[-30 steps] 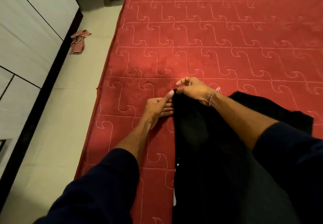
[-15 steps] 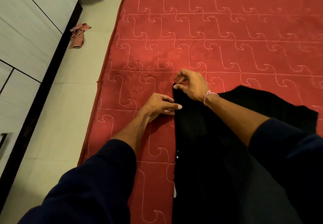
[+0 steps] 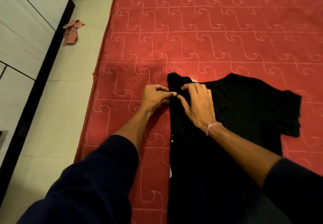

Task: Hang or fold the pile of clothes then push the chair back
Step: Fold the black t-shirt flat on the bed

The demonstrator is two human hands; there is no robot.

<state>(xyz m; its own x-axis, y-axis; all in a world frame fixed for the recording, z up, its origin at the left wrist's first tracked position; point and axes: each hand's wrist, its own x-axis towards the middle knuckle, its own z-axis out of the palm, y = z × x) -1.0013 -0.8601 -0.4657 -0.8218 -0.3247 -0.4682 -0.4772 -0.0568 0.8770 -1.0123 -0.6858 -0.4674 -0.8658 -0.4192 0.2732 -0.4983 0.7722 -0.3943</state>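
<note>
Far left stands a white cupboard [image 3: 22, 31] with a dark base, and on the pale floor [image 3: 57, 119] beside it lies a small crumpled pink rag [image 3: 71, 32], well apart from the work. It plays no part here, though it could be mistaken for one of the clothes.

On the red mattress [image 3: 209, 31] the left hand [image 3: 154, 98] sits at the left edge of the black shirt [image 3: 244, 105]. Its thumb and forefinger come together at that edge and seem to pinch the fabric, while the other fingers curl loosely beneath. The pinch looks thin; if it lets go as the cloth is drawn over, the fold line probably wanders and the edge ends up crooked.

Just to the right, the right hand [image 3: 197, 105] lies on top of the shirt, fingers spread and slightly bent, pressing the cloth down. I cannot tell whether its fingertips grip anything. If that hand lifts too soon, the doubled layer may spring back open.

Further right, a sleeve [image 3: 290, 115] sticks out flat on the mattress, not yet folded in. Left as it is, it likely bunches inside the next fold and makes a lumpy bundle. The near end of the shirt runs out of view below, so it could drag off the mattress unseen. No chair shows, so that step is yet to come.
</note>
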